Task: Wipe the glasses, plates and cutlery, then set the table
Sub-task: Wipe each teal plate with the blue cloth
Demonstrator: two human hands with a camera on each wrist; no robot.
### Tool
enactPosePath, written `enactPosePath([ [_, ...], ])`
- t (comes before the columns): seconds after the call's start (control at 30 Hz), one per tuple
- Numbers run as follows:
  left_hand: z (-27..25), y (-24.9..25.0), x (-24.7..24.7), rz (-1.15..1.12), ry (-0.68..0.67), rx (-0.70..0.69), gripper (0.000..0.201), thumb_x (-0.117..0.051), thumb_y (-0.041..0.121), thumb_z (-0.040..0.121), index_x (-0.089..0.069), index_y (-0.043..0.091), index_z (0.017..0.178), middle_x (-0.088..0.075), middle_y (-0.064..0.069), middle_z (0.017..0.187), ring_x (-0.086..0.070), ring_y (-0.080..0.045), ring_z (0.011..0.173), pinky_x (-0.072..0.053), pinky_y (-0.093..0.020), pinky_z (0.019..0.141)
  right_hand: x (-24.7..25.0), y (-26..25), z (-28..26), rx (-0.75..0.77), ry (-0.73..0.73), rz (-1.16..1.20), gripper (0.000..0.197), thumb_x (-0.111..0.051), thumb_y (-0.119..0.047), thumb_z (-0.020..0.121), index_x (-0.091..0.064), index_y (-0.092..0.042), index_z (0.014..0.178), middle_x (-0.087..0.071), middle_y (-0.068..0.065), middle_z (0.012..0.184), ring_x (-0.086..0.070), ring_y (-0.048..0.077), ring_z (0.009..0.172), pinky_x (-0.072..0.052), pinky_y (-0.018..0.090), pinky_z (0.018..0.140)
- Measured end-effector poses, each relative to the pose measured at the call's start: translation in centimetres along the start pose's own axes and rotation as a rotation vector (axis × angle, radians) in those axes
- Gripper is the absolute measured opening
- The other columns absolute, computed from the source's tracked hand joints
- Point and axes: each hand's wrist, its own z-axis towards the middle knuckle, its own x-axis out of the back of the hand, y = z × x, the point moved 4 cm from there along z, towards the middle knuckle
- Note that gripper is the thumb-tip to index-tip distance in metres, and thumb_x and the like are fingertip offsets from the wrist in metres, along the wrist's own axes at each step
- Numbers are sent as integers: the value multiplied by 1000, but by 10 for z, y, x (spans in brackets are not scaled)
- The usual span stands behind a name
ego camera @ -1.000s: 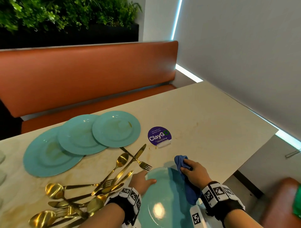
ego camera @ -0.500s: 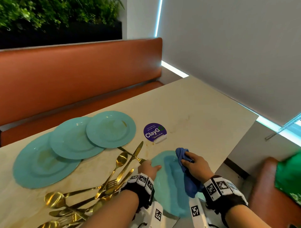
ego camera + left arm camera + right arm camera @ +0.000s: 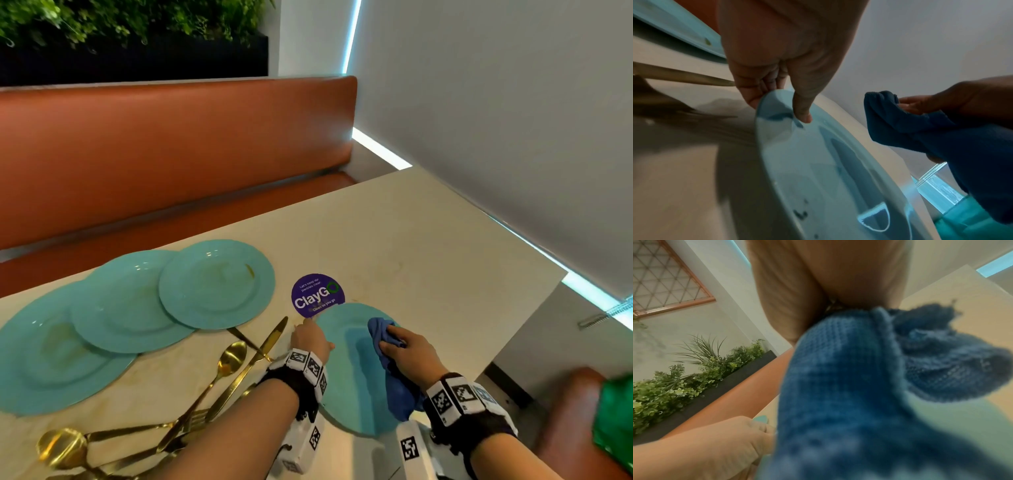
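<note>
A teal plate [image 3: 346, 370] is held tilted over the table's near edge. My left hand [image 3: 310, 339] pinches its left rim, thumb on the upper face and fingers beneath, as the left wrist view shows on the plate [image 3: 818, 162]. My right hand [image 3: 407, 353] grips a bunched blue cloth [image 3: 382, 330] against the plate's upper right part; the cloth [image 3: 849, 386] fills the right wrist view. Three more teal plates [image 3: 215, 282] overlap at the left. Gold cutlery [image 3: 219, 380] lies piled in front of them.
A purple round ClayGo sign [image 3: 317, 296] stands just behind the held plate. An orange bench [image 3: 171, 154] runs along the far side of the beige table [image 3: 428, 257]. A wall closes the right side. An orange seat with something green [image 3: 613, 421] is at lower right.
The plate has moved away from me, up toward the ClayGo sign, with both hands following. The cloth stays at the plate's upper part. My head view has shifted.
</note>
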Motion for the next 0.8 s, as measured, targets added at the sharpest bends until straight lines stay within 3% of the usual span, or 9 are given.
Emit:
enactPosePath([
  [0.07,5,1,-4,36,-7,3,57,-69,24,85,-43,4,132,-51,-14,135,-50,-28,124,-42,-34,99,1,-4,8,8,-13,4,36,-56,-18,91,-57,-17,127,-59,11,129,-54,29,117,-37,24,87],
  [0.2,11,1,-6,137,5,-41,50,-57,26,92,-40,4,134,-44,-15,137,-47,-27,126,-39,-31,101,-2,-13,21,22,-38,10,38,-56,-16,91,-54,-13,130,-56,13,132,-52,29,121,-38,28,95],
  [0.3,10,1,8,207,21,-78,48,-54,30,92,-42,6,132,-43,-15,135,-45,-27,125,-38,-32,101,-9,-26,29,65,-78,-6,35,-56,-14,91,-57,-10,126,-58,13,129,-54,28,117,-39,27,89],
  [0.37,16,-5,34,126,86,-54,48,-57,33,90,-46,8,129,-46,-15,132,-46,-29,123,-40,-35,99,-15,-38,35,109,-106,-7,34,-56,-14,91,-58,-9,124,-59,13,128,-55,28,115,-38,26,86],
  [0.5,32,-42,118,2,345,245,54,-59,34,88,-41,6,130,-41,-19,134,-42,-33,124,-38,-39,102,-26,-67,46,144,-121,60,40,-58,-13,90,-53,-9,130,-57,13,131,-54,28,118,-39,28,95],
  [0.6,39,-85,156,-59,397,499,55,-57,30,89,-35,3,131,-37,-20,136,-39,-32,126,-33,-36,105,-36,-87,51,173,-143,62,44,-59,-17,89,-51,-12,132,-54,11,134,-52,27,121,-38,29,100],
  [0.7,46,-109,165,-61,396,584,55,-56,28,88,-36,1,130,-40,-18,135,-41,-31,124,-34,-34,104,-45,-99,53,195,-157,50,44,-59,-18,89,-51,-13,132,-54,9,135,-51,28,123,-38,32,103],
  [0.8,51,-118,165,-207,431,618,55,-60,19,87,-30,1,129,-40,-21,135,-43,-33,123,-36,-36,103,-50,-103,50,201,-154,52,44,-60,-19,89,-51,-14,132,-53,9,136,-50,27,124,-37,33,105],
])
